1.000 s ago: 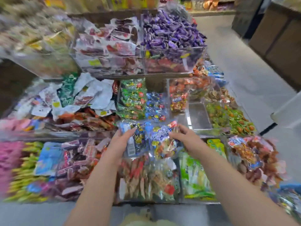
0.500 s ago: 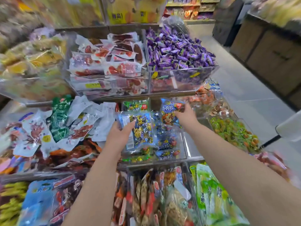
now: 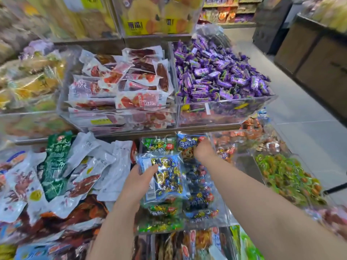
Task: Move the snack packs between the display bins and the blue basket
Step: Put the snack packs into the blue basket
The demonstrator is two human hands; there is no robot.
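In the last second the right hand [image 3: 203, 150] has carried its blue snack pack [image 3: 187, 144] to the back of the clear display bin [image 3: 224, 218], its fingers hidden so the grip cannot be told, while the left hand [image 3: 139, 182] still pinches a foil-candy pack [image 3: 167, 177] over that bin, probably next to go in.

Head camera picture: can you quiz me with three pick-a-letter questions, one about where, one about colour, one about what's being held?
1. Where are the purple sweets?
A in a clear bin on the upper tier
B on the floor
C in a blue basket

2. What colour is the tall pack among the white packs?
A pink
B green
C orange

3. What is the left grip doing?
A hanging empty
B pressing the floor
C holding a shiny pack

Answers:
1 A, they are heaped in that bin.
2 B, its wrapper is dark green.
3 C, its thumb lies across the pack.
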